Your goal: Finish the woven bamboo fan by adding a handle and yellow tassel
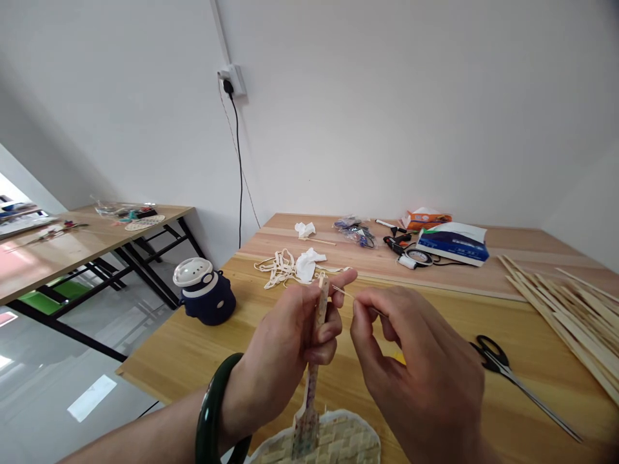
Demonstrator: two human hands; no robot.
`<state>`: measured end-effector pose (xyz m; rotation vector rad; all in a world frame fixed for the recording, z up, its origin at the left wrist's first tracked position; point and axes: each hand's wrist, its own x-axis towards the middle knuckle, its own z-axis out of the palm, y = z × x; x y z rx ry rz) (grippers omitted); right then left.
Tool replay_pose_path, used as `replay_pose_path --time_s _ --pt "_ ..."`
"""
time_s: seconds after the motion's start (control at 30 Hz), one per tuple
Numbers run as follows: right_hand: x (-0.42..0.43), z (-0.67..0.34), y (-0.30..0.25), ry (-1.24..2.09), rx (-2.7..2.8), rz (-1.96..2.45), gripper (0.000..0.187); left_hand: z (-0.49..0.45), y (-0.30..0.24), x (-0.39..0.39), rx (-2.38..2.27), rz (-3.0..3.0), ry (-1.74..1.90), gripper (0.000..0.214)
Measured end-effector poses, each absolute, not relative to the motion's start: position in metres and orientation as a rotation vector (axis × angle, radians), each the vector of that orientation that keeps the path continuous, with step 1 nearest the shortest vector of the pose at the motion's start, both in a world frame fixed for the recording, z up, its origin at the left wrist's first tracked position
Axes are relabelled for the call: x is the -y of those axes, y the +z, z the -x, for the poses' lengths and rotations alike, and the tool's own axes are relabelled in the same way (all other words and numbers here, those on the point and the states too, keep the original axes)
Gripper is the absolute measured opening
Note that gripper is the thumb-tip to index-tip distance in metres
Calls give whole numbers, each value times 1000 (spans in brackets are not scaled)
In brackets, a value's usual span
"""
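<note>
My left hand [300,341] is wrapped round the handle [312,383] of a woven fan, its index finger stretched out beside the handle's tip. The fan's woven blade [345,441] with a white edging points down toward me and is cut off by the lower edge of the view. Just to the right, my right hand [416,361] pinches a thin pale strand [342,292] between thumb and forefinger. This strand runs to the top of the handle; whether it is thread or a fine strip I cannot tell.
Scissors [512,374] and pale flat strips [570,316] lie at right. Behind my hands are a tangled cream cord [280,267], white tissue [308,263], a glue gun [399,243] and a blue tissue box [453,243]. A navy lidded container [210,299] stands near the left edge.
</note>
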<state>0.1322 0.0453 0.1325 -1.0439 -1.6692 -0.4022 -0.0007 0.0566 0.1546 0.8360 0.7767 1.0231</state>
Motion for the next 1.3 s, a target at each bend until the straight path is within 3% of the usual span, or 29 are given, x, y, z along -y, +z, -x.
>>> replay_pose_path --time_s 0.3,1.3 --pt "-45 -132 137 -351 1714 1081 14 -4 154 -54 -755 -915 976 29" --pt "-34 -130 147 -452 1771 1208 21 -9 150 -51 -865 -863 1004 23"
